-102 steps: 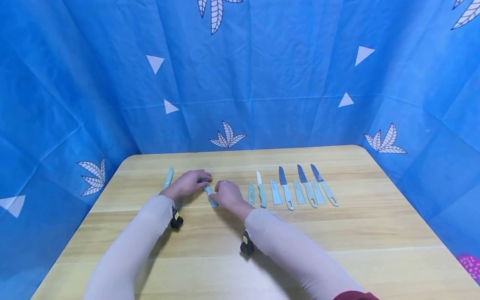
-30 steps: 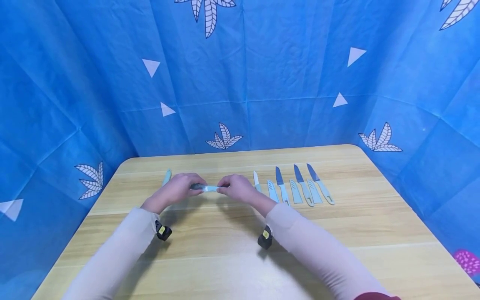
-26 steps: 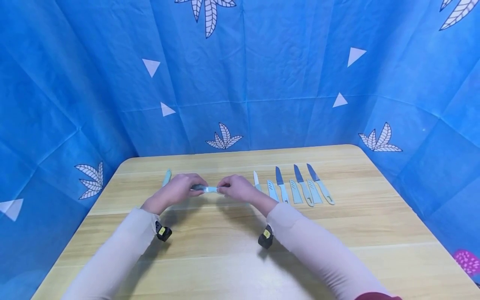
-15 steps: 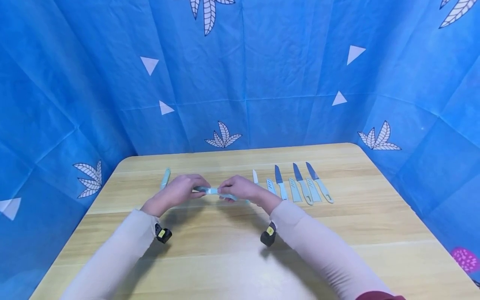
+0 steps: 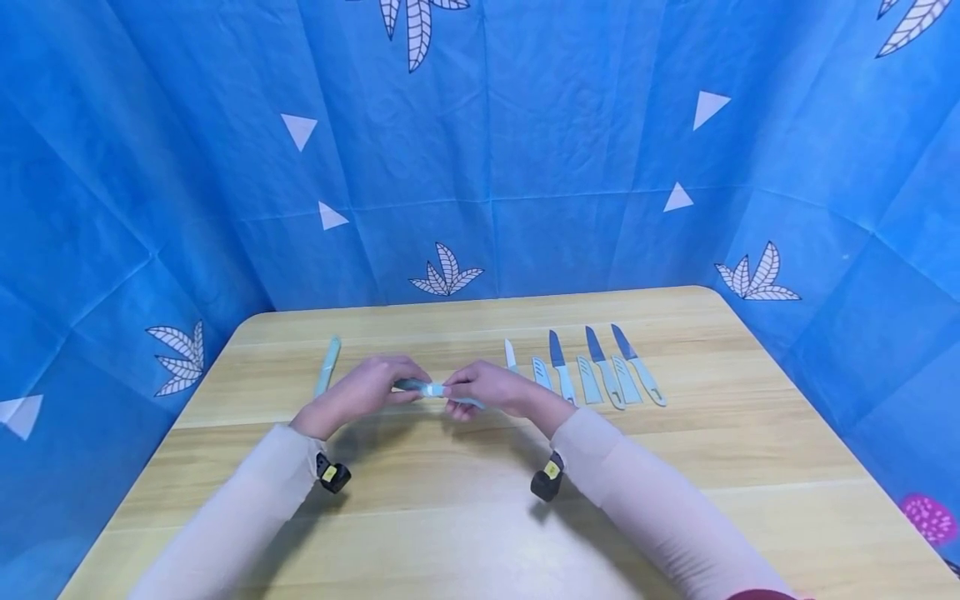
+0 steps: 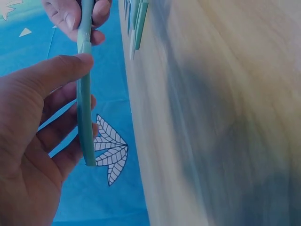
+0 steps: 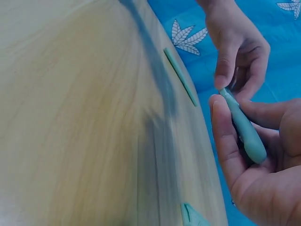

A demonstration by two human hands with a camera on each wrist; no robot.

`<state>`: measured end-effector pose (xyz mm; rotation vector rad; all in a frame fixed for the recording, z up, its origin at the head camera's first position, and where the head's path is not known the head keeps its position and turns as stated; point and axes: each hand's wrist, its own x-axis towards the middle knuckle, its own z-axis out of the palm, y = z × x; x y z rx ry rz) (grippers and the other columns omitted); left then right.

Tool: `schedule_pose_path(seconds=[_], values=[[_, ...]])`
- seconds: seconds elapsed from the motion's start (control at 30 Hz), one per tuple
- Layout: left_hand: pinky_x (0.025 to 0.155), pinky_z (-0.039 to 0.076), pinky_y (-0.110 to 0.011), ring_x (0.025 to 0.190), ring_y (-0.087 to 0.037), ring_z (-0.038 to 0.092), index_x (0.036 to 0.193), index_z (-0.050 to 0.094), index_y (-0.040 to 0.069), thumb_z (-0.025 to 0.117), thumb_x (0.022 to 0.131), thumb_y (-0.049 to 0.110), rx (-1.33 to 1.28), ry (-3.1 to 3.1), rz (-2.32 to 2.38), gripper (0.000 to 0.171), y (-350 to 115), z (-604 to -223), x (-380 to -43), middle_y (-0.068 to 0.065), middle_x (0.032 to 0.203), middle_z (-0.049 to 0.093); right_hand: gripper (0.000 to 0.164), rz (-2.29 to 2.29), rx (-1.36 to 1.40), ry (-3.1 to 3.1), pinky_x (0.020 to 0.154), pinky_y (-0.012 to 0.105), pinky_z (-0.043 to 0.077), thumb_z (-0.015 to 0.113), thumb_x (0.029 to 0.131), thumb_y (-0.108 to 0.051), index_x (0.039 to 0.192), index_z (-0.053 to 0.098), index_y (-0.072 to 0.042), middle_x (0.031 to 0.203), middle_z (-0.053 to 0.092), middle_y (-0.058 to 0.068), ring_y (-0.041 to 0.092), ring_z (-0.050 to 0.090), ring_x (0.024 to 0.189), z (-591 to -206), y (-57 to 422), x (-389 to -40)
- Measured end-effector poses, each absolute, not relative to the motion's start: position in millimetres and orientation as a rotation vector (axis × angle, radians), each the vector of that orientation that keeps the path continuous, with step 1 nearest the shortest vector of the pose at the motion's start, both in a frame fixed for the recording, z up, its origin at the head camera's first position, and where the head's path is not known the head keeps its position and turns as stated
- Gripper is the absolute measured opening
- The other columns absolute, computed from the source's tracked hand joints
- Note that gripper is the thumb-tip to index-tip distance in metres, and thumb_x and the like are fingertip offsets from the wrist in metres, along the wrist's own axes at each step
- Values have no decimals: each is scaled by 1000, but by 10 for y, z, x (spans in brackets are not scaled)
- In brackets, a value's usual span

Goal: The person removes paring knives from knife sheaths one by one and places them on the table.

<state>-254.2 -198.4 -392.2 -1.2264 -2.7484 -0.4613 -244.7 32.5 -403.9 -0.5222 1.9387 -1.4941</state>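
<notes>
My left hand (image 5: 371, 387) pinches a pale green-blue blade cover (image 6: 84, 122) between thumb and fingers. The handle (image 7: 247, 132) of a small knife is held in my right hand (image 5: 487, 387), the thumb on one side and curled fingers on the other. Handle and cover lie end to end in one line, above the table, and the blade is hidden inside the cover. In the left wrist view, my left thumb rests on the cover near where it meets the handle. The butt of the handle shows beyond my right fingers.
On the wooden table (image 5: 450, 517), several bare knives, one a white-bladed knife (image 5: 511, 354) and one a dark-bladed knife (image 5: 637, 365), lie in a row with loose covers such as this cover (image 5: 588, 379). A slim green piece (image 5: 327, 367) lies at the left. Blue cloth (image 5: 487, 150) hangs behind.
Both hands have lifted the knife and cover off the table and lined them up level. Over the last second they shifted slightly right and nearer, and the handle's butt came into view.
</notes>
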Motion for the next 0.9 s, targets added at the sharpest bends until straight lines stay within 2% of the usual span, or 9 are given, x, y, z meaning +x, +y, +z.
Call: schedule_pose_path(seconds=[0.33, 0.5, 0.7, 0.9], values=[[79, 50, -27, 88, -3, 57, 103, 64, 26, 60, 81, 43, -1088, -2871, -684, 28, -1966, -3950, -2508, 14, 98, 62, 29, -1556, -501, 1888, 72, 35, 54, 50, 91, -13, 110, 53, 8, 94, 61, 22, 36, 59, 84, -4025, 424, -2363], [83, 49, -32, 96, -7, 56, 104, 65, 25, 58, 83, 41, -1003, -2906, -852, 27, -1972, -3964, -2490, 14, 102, 61, 26, -1595, -475, 1852, 76, 40, 53, 51, 90, -11, 109, 55, 7, 95, 61, 21, 36, 60, 84, -4015, 456, -2334], [80, 50, -30, 95, -7, 56, 101, 64, 31, 58, 84, 40, -897, -2904, -1065, 20, -1971, -4001, -2470, 13, 102, 61, 22, -1603, -478, 1848, 76, 41, 53, 51, 90, -11, 105, 58, 3, 98, 59, 25, 32, 61, 80, -4011, 499, -2309], [75, 52, -35, 86, -22, 60, 104, 64, 20, 59, 84, 36, -741, -2890, -1412, 26, -1965, -4000, -2447, 4, 98, 62, 28, -1607, -488, 1839, 73, 37, 54, 52, 90, -13, 110, 55, 6, 98, 59, 24, 31, 61, 80, -4001, 533, -2279]])
